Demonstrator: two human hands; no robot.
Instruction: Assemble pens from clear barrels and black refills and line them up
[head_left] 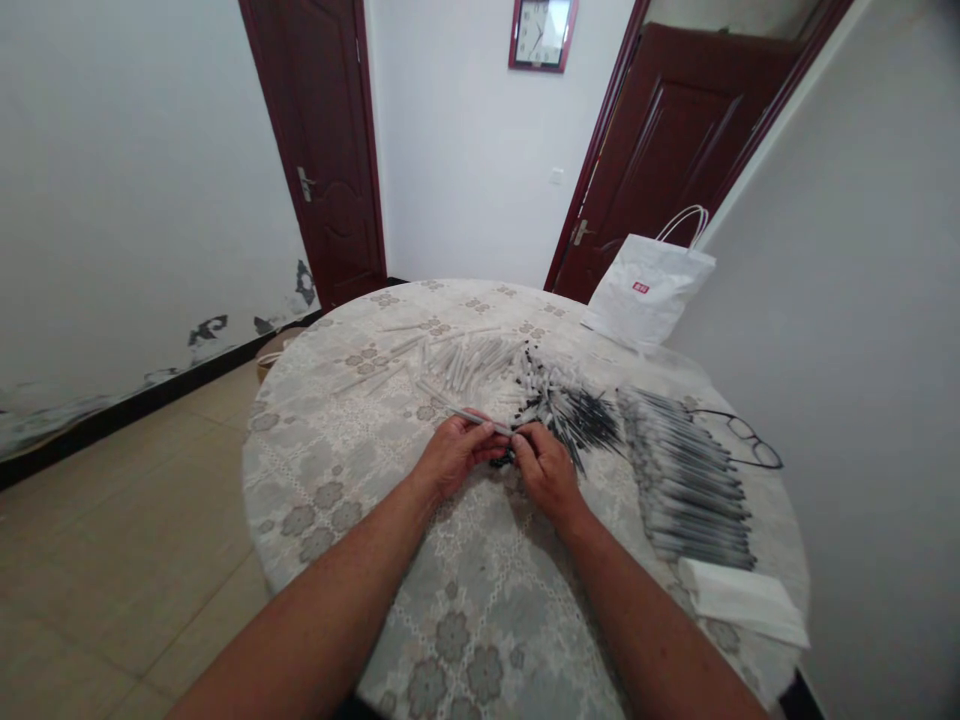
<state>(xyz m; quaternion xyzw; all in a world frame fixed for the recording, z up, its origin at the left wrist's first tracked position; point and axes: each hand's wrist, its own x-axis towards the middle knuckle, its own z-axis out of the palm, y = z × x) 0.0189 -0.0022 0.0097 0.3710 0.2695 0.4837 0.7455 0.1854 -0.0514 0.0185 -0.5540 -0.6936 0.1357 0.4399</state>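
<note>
Both hands meet over the middle of the round table (420, 620). My left hand (459, 455) is closed around a thin, light-grey pen (465, 412), which slants out to the upper left. At the pen's near right end, the fingers of my right hand (546, 465) are pinched together. Whether they hold a separate small part is hidden. Just beyond my hands lie loose clear pen barrels (469, 360) and a pile of small white and black pen parts (544, 375). Dark thin refills (592, 420) fan out beside my right hand. Small black pieces sit partly under my fingers.
Rows of grey pens (694, 480) lie stacked on the right, with eyeglasses (750, 440) beside them. A folded white tissue packet (742, 600) rests near the right edge. A white paper bag (649, 290) stands at the back right, by the wall.
</note>
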